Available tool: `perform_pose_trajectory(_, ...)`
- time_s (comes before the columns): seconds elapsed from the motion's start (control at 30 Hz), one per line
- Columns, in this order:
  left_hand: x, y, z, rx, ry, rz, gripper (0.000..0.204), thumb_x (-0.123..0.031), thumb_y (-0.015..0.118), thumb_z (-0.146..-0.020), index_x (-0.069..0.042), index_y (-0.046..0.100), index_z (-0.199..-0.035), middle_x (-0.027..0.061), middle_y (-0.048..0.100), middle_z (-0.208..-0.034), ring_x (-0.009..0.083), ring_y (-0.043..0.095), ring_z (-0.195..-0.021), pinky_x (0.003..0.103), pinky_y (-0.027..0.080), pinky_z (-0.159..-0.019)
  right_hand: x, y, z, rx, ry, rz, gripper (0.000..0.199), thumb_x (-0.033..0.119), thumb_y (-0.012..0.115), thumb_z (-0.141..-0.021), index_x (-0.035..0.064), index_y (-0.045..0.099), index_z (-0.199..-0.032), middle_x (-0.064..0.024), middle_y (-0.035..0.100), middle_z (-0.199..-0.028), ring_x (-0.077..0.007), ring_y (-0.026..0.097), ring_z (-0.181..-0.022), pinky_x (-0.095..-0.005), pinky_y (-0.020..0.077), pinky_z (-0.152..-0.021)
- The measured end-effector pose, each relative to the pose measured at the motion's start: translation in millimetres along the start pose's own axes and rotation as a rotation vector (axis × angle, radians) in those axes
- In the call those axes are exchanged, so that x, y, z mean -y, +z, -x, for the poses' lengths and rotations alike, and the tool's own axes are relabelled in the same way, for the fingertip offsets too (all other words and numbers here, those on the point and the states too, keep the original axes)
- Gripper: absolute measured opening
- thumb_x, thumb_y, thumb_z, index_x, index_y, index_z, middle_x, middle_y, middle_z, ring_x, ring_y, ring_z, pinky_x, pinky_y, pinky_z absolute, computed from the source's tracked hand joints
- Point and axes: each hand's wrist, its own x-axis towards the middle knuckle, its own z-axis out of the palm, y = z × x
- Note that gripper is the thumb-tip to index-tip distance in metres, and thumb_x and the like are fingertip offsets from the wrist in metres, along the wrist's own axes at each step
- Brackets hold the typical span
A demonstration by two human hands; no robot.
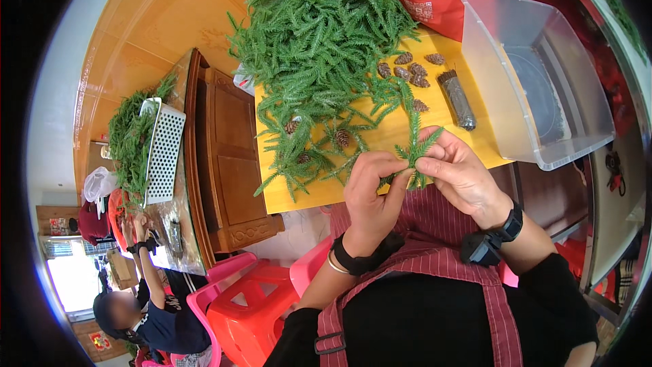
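A green sprig (414, 153) is being pinched between both hands just above the near edge of the yellow table (468, 137). It is being gripped low on its stem by the thumb and fingers of the left hand (372, 194), while the right hand (460, 173) is pressing its fingertips together on the stem beside it. A heap of green branches (316, 41), pine cones (411, 71) and a clear plastic bin (536, 75) are being kept on the table.

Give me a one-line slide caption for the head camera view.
Left hand and right hand pinch a green sprig over a yellow table piled with greenery and pine cones.
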Motion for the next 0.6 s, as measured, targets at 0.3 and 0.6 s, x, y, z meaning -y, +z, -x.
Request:
perform_pose_trajectory(0.3, 0, 6, 10, -0.011, -0.322, 0.37, 0.01, 0.005, 0.054, -0.08, 0.002, 0.047, -0.087, 0.0182, 0.053, -0.109, 0.0102, 0.056, -0.069, 0.022, 0.048, -0.061, -3, 7, -3, 0.036, -0.132, 0.032, 0.037, -0.003, 0.058, -0.08, 0.0057, 0.044, -0.113, -0.0021, 0.058, -0.09, -0.0076, 0.055, -0.083, -0.0206, 0.0427, -0.071)
perform_pose_trajectory(0.6, 1, 5, 3, -0.02, -0.368, 0.429, 0.009, 0.006, 0.055, -0.08, 0.003, 0.049, -0.086, 0.0181, 0.053, -0.107, 0.0117, 0.057, -0.069, 0.023, 0.049, -0.062, -12, 7, -6, -0.012, -0.166, -0.055, 0.043, -0.003, 0.054, -0.081, 0.0035, 0.039, -0.121, -0.0075, 0.058, -0.1, -0.0129, 0.056, -0.092, -0.0254, 0.0436, -0.082)
